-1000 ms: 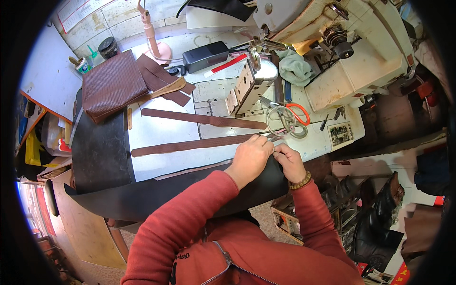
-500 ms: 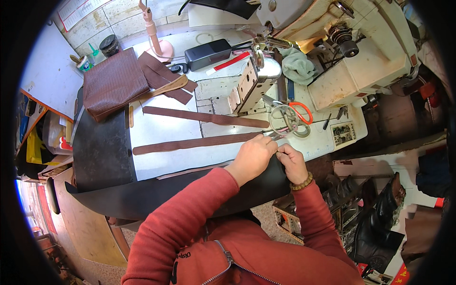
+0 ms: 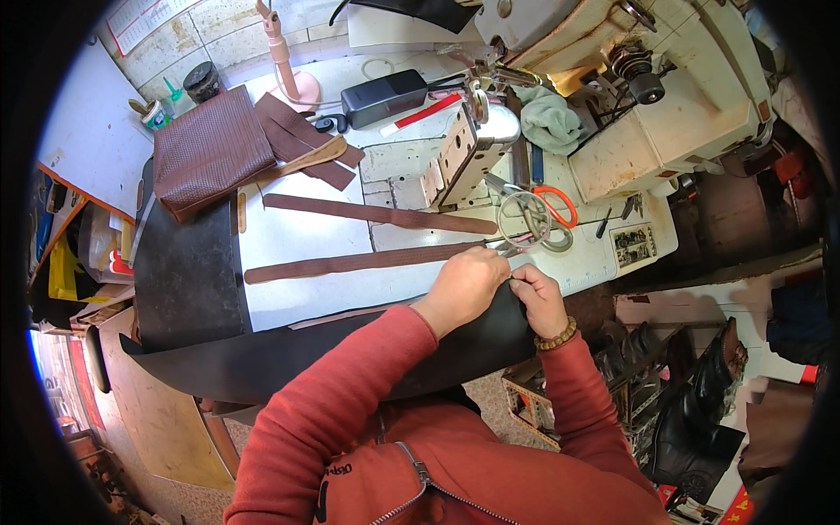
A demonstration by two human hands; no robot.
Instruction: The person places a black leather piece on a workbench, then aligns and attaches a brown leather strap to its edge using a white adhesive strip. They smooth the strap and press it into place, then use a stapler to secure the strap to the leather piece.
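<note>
Nearest you: your left hand (image 3: 465, 282) and right hand (image 3: 538, 297), both pinched together on the near end of a long brown leather strap (image 3: 350, 262), pressing it flat to the white table (image 3: 297, 297) at its front edge. Beyond: a second strap (image 3: 376, 213), scissors (image 3: 534, 210). Farthest: the sewing machine (image 3: 665, 114) and a woven brown panel (image 3: 208, 150).

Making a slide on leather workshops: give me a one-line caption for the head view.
Both hands, left hand and right hand, pinch the end of a brown leather strap beside a sewing machine.
</note>
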